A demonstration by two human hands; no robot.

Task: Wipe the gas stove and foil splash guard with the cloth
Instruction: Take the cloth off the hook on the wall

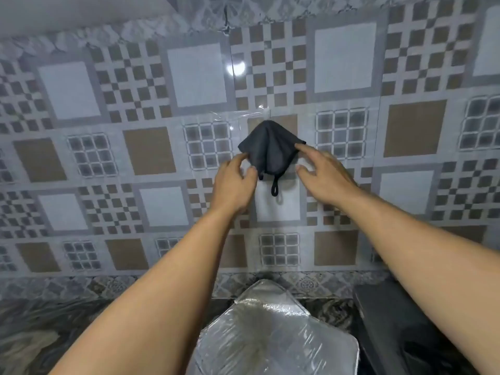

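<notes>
Both of my arms reach up toward the tiled wall (151, 150), where the dark grey cloth (270, 147) hangs from a small hook under a strip of clear tape. My left hand (235, 185) is at the cloth's lower left edge, fingers curled in loosely against the fabric; I cannot tell whether they truly pinch it or only touch it. My right hand (322, 174) is spread open, its forefinger laid on the cloth's right corner, the other fingers apart and gripping nothing. The cloth droops in a bunched, tent-like shape, and its black hanging loop (275, 188) dangles free below it, between my two hands.

Down at the lower edge of the view, between my forearms, the foil splash guard (270, 328) stands with its crinkled silver panels catching the light, well below the cloth. To its right lies something dark and blurred (392, 320), too unclear to name. The desk (40, 320) beneath has a dark, veined stone surface that runs along the foot of the wall. A bright spot of reflected light (236, 67) glints on the glossy tiles above the cloth.
</notes>
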